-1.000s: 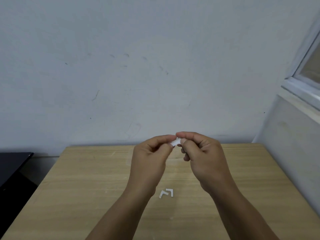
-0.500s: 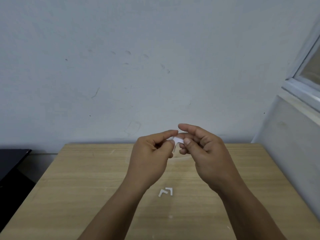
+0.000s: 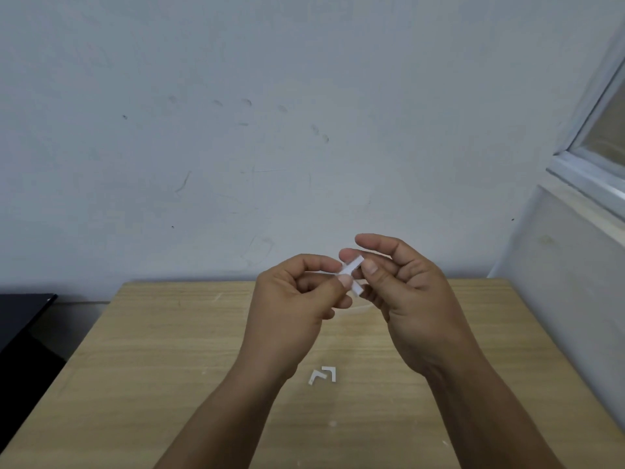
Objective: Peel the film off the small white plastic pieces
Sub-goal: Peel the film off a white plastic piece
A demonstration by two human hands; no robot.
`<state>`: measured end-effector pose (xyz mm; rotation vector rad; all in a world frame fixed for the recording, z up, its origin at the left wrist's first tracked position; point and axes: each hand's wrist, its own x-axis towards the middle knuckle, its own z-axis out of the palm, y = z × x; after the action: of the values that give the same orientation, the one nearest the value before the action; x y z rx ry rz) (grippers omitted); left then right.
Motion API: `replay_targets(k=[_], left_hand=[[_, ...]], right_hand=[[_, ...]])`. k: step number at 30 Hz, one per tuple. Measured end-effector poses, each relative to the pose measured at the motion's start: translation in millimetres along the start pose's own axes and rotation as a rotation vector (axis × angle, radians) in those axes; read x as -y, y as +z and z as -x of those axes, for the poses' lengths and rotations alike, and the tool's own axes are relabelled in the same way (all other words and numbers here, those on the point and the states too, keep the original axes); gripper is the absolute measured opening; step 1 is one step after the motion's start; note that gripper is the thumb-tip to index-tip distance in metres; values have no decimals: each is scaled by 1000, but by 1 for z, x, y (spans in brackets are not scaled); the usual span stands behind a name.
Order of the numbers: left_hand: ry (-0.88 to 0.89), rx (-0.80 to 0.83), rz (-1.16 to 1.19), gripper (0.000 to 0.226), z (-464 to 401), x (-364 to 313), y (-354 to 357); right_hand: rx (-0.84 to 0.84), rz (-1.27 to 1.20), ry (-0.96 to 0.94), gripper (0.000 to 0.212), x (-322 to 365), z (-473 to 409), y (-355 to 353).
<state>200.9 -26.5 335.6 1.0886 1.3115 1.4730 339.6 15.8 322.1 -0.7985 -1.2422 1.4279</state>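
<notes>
A small white L-shaped plastic piece (image 3: 351, 269) is held up above the wooden table (image 3: 162, 350), between both hands. My left hand (image 3: 294, 309) pinches its corner between thumb and forefinger. My right hand (image 3: 402, 292) pinches the upper arm of the piece with thumb and fingers, while its index finger stretches out above. Two more white L-shaped pieces (image 3: 323, 374) lie side by side on the table below my hands. Whether any film is on the held piece I cannot make out.
A grey-white wall stands just behind the table's far edge. A window frame (image 3: 595, 170) and sill run along the right side. A black surface (image 3: 20, 316) sits left of the table. A few tiny white specks (image 3: 333, 424) lie near the front.
My hands have drawn slightly apart and the white piece now shows more fully between them, its two arms visible. My right index finger has lifted off it.
</notes>
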Motion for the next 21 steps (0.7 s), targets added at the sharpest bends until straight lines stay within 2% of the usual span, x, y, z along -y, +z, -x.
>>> replay_targets(k=[8, 16, 21], left_hand=[[13, 77, 25, 4, 1, -3, 1], [-65, 101, 107, 17, -1, -4, -2], [-72, 108, 140, 18, -2, -7, -2]], right_hand=[[-74, 147, -85, 14, 4, 5, 4], [-187, 487, -316, 10, 0, 8, 3], [-255, 677, -573, 12, -4, 6, 2]])
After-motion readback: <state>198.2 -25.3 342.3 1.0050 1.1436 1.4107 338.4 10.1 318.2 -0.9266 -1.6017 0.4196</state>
